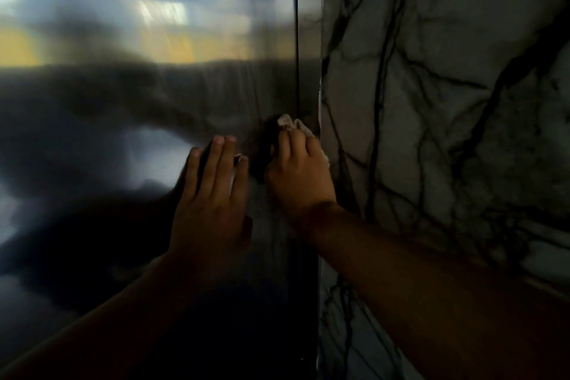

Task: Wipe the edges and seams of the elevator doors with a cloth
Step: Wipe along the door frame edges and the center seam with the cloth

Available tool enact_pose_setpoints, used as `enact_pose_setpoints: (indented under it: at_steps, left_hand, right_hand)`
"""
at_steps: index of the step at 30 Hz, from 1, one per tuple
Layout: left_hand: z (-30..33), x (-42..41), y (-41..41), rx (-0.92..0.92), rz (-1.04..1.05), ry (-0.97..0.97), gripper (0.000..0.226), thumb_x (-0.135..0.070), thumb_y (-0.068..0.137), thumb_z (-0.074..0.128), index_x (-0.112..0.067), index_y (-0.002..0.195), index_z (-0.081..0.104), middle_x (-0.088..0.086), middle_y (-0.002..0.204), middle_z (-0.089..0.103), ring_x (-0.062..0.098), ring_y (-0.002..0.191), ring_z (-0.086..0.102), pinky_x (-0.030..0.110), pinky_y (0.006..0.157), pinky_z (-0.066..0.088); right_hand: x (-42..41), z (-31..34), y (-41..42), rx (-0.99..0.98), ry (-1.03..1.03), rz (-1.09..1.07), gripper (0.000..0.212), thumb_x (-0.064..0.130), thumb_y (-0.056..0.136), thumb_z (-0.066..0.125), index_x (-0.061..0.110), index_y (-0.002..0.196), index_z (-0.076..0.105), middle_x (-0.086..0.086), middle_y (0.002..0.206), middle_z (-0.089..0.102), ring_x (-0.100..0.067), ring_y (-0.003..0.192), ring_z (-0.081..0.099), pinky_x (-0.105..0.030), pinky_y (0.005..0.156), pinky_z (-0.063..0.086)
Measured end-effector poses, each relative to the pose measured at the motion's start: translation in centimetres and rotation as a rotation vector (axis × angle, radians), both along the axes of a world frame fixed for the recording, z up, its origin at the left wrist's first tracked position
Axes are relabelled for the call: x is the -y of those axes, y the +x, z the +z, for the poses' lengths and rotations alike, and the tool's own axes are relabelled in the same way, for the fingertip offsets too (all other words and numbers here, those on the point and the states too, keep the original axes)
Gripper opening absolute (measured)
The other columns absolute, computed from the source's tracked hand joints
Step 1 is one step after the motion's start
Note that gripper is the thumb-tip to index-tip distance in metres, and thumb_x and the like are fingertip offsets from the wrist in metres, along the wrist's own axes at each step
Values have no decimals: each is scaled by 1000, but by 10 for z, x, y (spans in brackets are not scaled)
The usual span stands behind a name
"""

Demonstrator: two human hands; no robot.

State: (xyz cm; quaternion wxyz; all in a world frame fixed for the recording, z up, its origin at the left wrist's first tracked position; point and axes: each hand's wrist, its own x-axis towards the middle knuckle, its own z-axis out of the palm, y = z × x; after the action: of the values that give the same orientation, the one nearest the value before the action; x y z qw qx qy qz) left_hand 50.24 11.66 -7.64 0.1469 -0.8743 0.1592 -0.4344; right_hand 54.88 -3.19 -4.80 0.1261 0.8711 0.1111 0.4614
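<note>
Right hand [297, 170] bunches the white cloth [293, 125] against the dark vertical seam [297, 40] between steel elevator door [123, 86] and marble wall [447, 102], probably to wipe it, while the left hand [212, 191] lies flat, fingers straight, bracing on the panel.

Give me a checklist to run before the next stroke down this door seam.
1. Cloth held by right hand: ok.
2. Cloth on the seam between door and frame: ok.
3. Left hand flat on the door panel, bracing: ok.
4. Left fingers clear of the seam: ok.
5. Cloth clean enough: cannot tell.
6. Seam below the hands visible: not ok, the right forearm and shadow hide it.
</note>
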Motion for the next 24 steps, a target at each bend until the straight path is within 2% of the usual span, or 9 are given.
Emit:
enact_pose_setpoints:
  at_steps: [3, 6, 9, 12, 14, 16, 19, 21, 24]
  left_hand:
    - [-14, -4, 1, -6, 27, 34, 84, -28, 71, 63, 4, 146, 40, 29, 160, 20, 42, 151, 14, 60, 121, 12]
    - [-21, -4, 1, 8, 8, 51, 88, -29, 69, 64, 4, 146, 38, 29, 160, 19, 42, 151, 12, 61, 121, 10]
    - [-37, -4, -3, -21, -5, 52, 81, -32, 73, 48, 4, 146, 40, 29, 160, 17, 41, 152, 9, 60, 122, 5]
    - [-57, -7, -5, -68, -20, 19, 77, -33, 77, 32, 3, 144, 42, 28, 161, 18, 41, 152, 9, 60, 121, 3]
    - [-69, -5, -6, -88, -38, 9, 76, -36, 80, 30, 3, 143, 44, 29, 160, 18, 42, 151, 8, 61, 121, 2]
    - [-82, -3, -6, -82, -65, 18, 73, -36, 80, 34, 3, 141, 47, 30, 159, 19, 42, 151, 9, 61, 121, 3]
    - [-114, -6, -9, -90, -119, 51, 66, -26, 79, 50, 4, 138, 50, 30, 158, 25, 42, 151, 14, 60, 121, 7]
    - [-135, -12, -12, -119, -113, 100, 69, -19, 78, 49, 5, 143, 44, 30, 159, 20, 42, 151, 11, 60, 122, 8]
    - [-158, -17, -15, -157, -50, 149, 77, -22, 78, 48, 4, 149, 32, 28, 162, 7, 41, 152, 1, 59, 122, -1]
  right_hand:
    - [2, -26, -6, 19, -40, 0, 50, 19, 87, 30, -1, 115, 66, -23, 124, 59, -37, 112, 55, -45, 92, 47]
    - [6, -34, -2, 44, 61, 67, 47, 17, 86, 33, -2, 113, 67, -23, 120, 61, -36, 109, 56, -43, 89, 49]
    - [4, -39, 0, 30, 220, 143, 39, 16, 83, 39, 3, 106, 68, -17, 111, 65, -29, 99, 58, -36, 80, 51]
    - [3, -63, -2, 34, -2, 57, 41, 11, 83, 36, -5, 100, 70, -26, 112, 63, -37, 100, 57, -44, 82, 49]
    - [5, -81, -5, 26, -42, 34, 45, 13, 81, 34, -3, 101, 71, -24, 112, 64, -37, 103, 53, -43, 84, 48]
    - [7, -98, -10, -12, -85, 8, 46, 15, 81, 34, -3, 101, 71, -23, 113, 64, -37, 106, 49, -43, 86, 46]
    - [10, -123, -11, -17, -135, -43, 42, 19, 82, 40, 2, 103, 72, -22, 115, 64, -37, 107, 54, -42, 85, 48]
    - [8, -140, -14, -68, -152, -39, 38, 20, 82, 43, 5, 101, 73, -21, 114, 64, -37, 104, 56, -42, 84, 48]
    - [8, -170, -19, -114, -145, -25, 45, 23, 81, 36, 7, 99, 73, -19, 113, 63, -35, 102, 51, -42, 84, 46]
